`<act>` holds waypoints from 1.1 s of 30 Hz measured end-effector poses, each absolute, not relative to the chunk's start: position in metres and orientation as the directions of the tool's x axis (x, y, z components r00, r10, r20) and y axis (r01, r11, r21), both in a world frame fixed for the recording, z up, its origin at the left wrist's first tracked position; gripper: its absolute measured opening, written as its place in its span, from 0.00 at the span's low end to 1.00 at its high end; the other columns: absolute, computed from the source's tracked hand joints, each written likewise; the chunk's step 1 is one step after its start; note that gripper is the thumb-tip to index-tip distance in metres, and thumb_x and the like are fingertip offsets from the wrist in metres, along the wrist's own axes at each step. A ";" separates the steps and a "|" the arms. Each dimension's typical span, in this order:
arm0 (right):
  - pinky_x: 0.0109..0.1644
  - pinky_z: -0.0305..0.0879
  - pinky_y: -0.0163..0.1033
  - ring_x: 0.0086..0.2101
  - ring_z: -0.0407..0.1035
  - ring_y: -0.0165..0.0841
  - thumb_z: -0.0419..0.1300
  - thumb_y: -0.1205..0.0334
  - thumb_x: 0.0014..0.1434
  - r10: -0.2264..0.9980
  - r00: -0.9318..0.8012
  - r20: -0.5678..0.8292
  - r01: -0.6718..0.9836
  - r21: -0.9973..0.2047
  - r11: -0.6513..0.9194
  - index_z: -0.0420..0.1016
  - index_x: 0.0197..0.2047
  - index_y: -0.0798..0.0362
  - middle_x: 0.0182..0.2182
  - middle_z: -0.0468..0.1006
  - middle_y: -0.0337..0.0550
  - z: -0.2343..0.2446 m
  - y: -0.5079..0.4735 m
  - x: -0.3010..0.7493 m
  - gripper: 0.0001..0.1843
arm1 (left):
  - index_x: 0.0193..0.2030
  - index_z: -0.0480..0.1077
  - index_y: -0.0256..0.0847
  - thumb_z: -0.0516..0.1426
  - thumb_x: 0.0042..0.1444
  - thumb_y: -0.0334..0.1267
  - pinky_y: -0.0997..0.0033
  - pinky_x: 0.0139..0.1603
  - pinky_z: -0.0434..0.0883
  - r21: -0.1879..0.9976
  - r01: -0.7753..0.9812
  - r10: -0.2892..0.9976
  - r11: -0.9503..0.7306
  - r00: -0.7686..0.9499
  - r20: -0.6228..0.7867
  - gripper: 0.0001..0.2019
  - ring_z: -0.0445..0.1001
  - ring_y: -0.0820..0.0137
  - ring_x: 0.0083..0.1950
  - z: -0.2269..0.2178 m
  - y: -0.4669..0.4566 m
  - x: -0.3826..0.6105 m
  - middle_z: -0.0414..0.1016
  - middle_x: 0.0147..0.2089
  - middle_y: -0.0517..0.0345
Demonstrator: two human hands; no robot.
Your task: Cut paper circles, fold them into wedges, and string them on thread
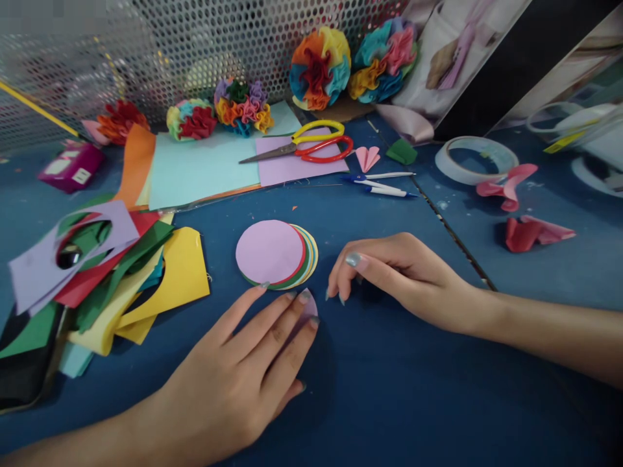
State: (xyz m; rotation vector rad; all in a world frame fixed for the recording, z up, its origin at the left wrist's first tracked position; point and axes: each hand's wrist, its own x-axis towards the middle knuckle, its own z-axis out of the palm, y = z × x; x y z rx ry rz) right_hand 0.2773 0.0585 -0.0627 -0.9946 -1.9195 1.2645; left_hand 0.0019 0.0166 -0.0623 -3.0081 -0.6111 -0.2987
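My left hand (257, 363) lies flat with its fingers stretched out, pressing a purple paper piece (308, 310) on the table. Most of that piece is hidden under the fingers. The index fingertip touches the near edge of a stack of paper circles (270, 253), purple on top, with red, green, blue and yellow edges fanned out to the right. To the right of the stack, my right hand (396, 275) rests with loosely bent fingers pointing down, and nothing shows in it.
Paper offcuts (185, 272) are heaped on a phone (29, 370) at the left. Beyond lie coloured sheets (204, 168), scissors (302, 146), a compass (384, 183) and a tape roll (477, 159). Folded petals (535, 233) lie at right. Paper flowers (321, 68) stand by the mesh panel (243, 39).
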 end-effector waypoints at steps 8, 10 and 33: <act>0.43 0.70 0.35 0.36 0.77 0.32 0.48 0.55 0.76 0.828 -0.544 0.134 0.259 -0.912 0.317 0.78 0.32 0.51 0.33 0.83 0.41 -0.065 0.058 0.278 0.24 | 0.65 0.73 0.36 0.54 0.73 0.41 0.49 0.80 0.45 0.069 0.411 0.417 -0.909 0.891 0.179 0.19 0.69 0.57 0.69 -0.061 0.019 0.001 0.72 0.70 0.48; 0.44 0.70 0.36 0.37 0.77 0.32 0.48 0.55 0.77 0.819 -0.554 0.151 0.255 -0.905 0.340 0.78 0.33 0.51 0.33 0.83 0.42 -0.065 0.058 0.279 0.24 | 0.66 0.73 0.38 0.54 0.73 0.41 0.50 0.79 0.46 0.094 0.428 0.438 -0.899 0.880 0.184 0.20 0.69 0.56 0.70 -0.062 0.019 0.000 0.71 0.71 0.49; 0.46 0.77 0.44 0.44 0.79 0.38 0.53 0.61 0.73 0.483 -0.805 0.345 0.317 -0.437 0.841 0.79 0.44 0.51 0.43 0.87 0.44 -0.062 0.048 0.278 0.12 | 0.67 0.73 0.45 0.50 0.74 0.50 0.52 0.81 0.35 0.083 0.432 0.438 -0.898 0.894 0.097 0.22 0.66 0.59 0.70 -0.062 0.025 -0.006 0.72 0.71 0.56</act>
